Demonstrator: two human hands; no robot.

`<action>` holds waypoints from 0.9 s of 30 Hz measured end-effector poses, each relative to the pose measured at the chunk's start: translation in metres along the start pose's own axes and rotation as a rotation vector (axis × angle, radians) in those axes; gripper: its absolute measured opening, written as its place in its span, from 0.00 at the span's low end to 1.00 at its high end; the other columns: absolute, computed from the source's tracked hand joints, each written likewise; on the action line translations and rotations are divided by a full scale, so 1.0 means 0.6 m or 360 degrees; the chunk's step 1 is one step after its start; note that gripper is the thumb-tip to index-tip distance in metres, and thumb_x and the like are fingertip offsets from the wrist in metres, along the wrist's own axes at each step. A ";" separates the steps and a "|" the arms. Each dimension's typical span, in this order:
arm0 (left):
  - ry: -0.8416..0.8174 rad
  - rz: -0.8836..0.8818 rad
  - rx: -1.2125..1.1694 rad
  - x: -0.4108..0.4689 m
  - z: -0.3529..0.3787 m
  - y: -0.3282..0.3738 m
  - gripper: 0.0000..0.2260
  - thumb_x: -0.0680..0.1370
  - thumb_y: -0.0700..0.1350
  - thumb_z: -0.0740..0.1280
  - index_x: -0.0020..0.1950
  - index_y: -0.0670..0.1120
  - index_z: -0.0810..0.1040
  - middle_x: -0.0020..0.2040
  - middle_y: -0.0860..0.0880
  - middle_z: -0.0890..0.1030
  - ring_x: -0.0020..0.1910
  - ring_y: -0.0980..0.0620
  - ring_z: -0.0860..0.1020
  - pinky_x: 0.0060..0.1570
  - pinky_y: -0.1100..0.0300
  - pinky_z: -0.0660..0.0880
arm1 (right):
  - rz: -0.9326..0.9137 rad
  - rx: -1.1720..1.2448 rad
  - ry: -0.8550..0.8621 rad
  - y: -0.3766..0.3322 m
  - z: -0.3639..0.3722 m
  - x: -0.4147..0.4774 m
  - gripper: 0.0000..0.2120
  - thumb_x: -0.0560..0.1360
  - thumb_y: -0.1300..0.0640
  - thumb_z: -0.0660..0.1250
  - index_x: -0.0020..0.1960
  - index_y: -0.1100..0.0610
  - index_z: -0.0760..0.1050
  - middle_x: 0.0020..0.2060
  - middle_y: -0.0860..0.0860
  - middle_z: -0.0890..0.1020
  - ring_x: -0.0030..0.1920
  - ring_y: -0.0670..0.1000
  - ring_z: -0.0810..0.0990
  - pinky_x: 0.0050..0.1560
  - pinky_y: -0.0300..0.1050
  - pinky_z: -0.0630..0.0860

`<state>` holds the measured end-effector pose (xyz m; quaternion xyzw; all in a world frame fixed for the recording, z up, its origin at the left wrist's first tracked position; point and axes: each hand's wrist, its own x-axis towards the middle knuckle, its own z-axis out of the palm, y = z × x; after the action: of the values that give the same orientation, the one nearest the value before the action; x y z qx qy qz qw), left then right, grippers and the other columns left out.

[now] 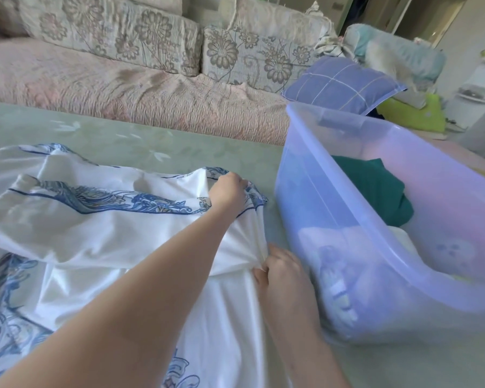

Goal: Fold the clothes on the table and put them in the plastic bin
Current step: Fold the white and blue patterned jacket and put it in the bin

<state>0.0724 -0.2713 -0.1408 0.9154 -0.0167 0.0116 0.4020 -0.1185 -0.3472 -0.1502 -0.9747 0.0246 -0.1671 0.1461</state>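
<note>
A white garment (118, 228) with blue wave-patterned trim lies spread over the left and middle of the pale green table (140, 147). My left hand (228, 193) reaches across it and grips the patterned edge at its far right corner. My right hand (280, 273) pinches the white cloth at the garment's right side, closer to me. A translucent purple plastic bin (333, 197) stands on the table to the right of both hands. Inside it lie a dark green folded garment (375, 186) and pale folded clothes (333, 275).
Behind the table runs a sofa (123, 88) with floral cushions. A purple checked pillow (342, 82) and a lime green item (415, 113) lie beyond the bin. The table's far edge runs just behind the garment.
</note>
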 end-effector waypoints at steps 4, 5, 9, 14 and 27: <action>-0.0377 0.0129 0.0002 0.002 -0.021 0.018 0.20 0.80 0.58 0.56 0.49 0.43 0.79 0.46 0.43 0.79 0.45 0.45 0.76 0.47 0.56 0.71 | 0.0036 0.0016 -0.0133 -0.006 0.003 -0.003 0.18 0.75 0.64 0.61 0.64 0.59 0.72 0.71 0.51 0.68 0.65 0.53 0.72 0.60 0.43 0.69; -0.0466 0.0197 0.0058 -0.002 -0.031 0.024 0.18 0.78 0.59 0.60 0.48 0.44 0.79 0.42 0.45 0.77 0.41 0.47 0.74 0.43 0.58 0.70 | 0.0017 0.0001 -0.0105 -0.009 0.000 -0.002 0.21 0.74 0.65 0.63 0.66 0.59 0.71 0.72 0.51 0.66 0.67 0.53 0.71 0.61 0.44 0.71; -0.0490 0.0448 -0.0081 -0.011 -0.046 0.021 0.14 0.71 0.44 0.74 0.55 0.44 0.79 0.42 0.48 0.75 0.35 0.53 0.73 0.34 0.66 0.69 | -0.0233 -0.0083 -0.0070 -0.016 0.013 -0.006 0.18 0.67 0.64 0.62 0.55 0.59 0.80 0.55 0.54 0.82 0.55 0.54 0.81 0.51 0.47 0.79; -0.0121 0.0369 -0.0156 -0.014 -0.009 0.012 0.09 0.72 0.39 0.71 0.52 0.43 0.80 0.41 0.48 0.77 0.40 0.48 0.76 0.36 0.61 0.66 | -0.0056 -0.0262 -0.0377 -0.035 -0.011 -0.013 0.16 0.68 0.49 0.55 0.37 0.51 0.81 0.43 0.44 0.84 0.34 0.44 0.82 0.31 0.35 0.75; -0.0261 0.0852 0.0901 -0.155 -0.121 -0.111 0.22 0.80 0.59 0.53 0.74 0.55 0.63 0.78 0.51 0.51 0.77 0.51 0.45 0.74 0.53 0.43 | 0.0064 -0.0235 -0.0458 -0.025 0.017 -0.002 0.41 0.73 0.39 0.35 0.72 0.61 0.65 0.72 0.56 0.66 0.73 0.55 0.64 0.71 0.54 0.61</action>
<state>-0.0182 -0.1708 -0.1438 0.9512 -0.2828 0.0470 0.1140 -0.1164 -0.3299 -0.1557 -0.9960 0.0350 -0.0206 0.0795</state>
